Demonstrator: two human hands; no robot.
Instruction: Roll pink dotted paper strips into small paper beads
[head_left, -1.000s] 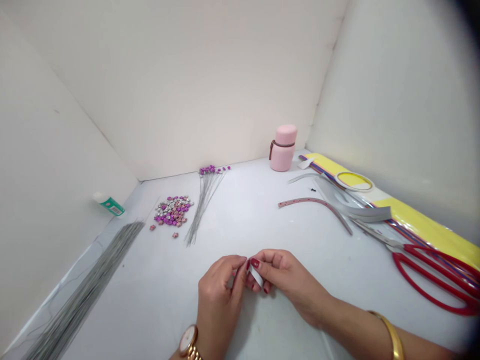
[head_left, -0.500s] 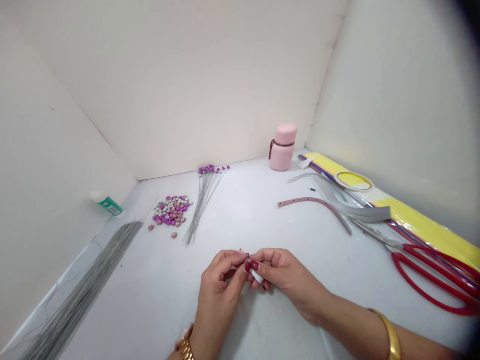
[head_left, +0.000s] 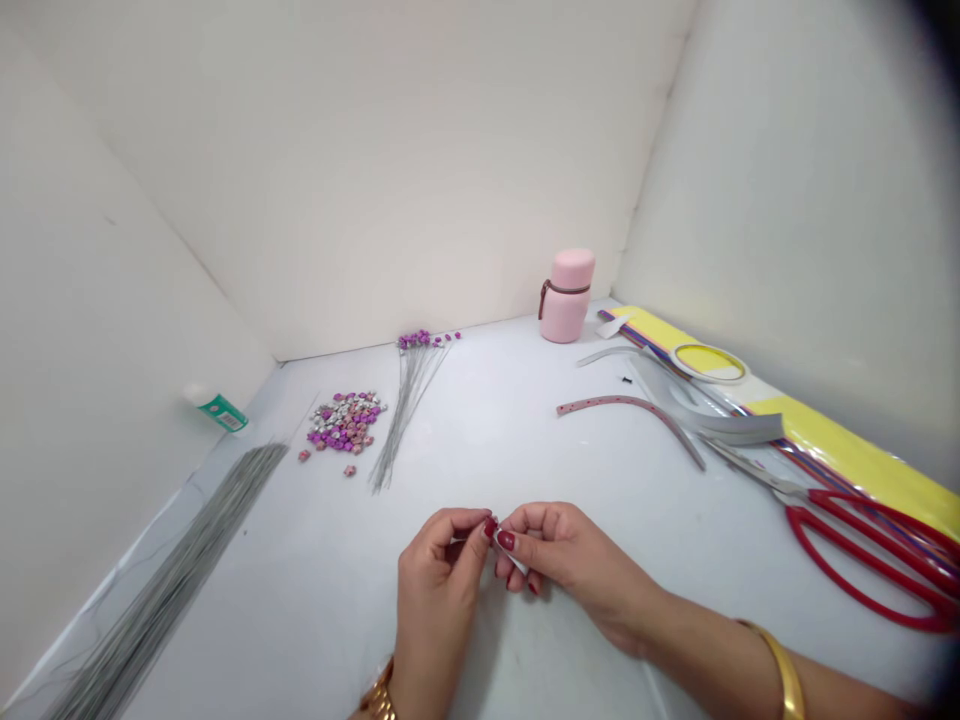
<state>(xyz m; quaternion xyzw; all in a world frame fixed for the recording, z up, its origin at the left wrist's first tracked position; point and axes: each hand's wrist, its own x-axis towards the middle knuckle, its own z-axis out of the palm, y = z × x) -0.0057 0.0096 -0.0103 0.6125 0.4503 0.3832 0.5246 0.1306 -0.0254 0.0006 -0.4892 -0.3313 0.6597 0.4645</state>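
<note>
A narrow white paper strip [head_left: 519, 564] is pinched between my two hands above the front middle of the table. My left hand [head_left: 439, 575] is closed, thumb and index finger gripping the strip's upper end. Closed on the same strip, my right hand [head_left: 562, 545] has its thumb on top and fingers curled below. The fingertips nearly meet and partly cover the strip, so its folded end is hard to see. Farther right lies a pink patterned paper strip [head_left: 615, 401]. Small folded paper stars [head_left: 345, 425] in purple, silver and pink form a pile at left.
Thin wires with purple stars [head_left: 405, 410] lie behind the hands. Left are a wire bundle [head_left: 180, 570] and a glue bottle [head_left: 223, 412]. A pink flask [head_left: 566, 300] stands at the back. Red-handled scissors [head_left: 799, 492], grey strips [head_left: 742, 430], tape roll [head_left: 739, 373] and yellow sheets [head_left: 847, 450] lie right.
Both hands have shifted slightly, and their fingertips are a little farther apart. The pink patterned bit that showed above the left fingertips is now out of sight.
</note>
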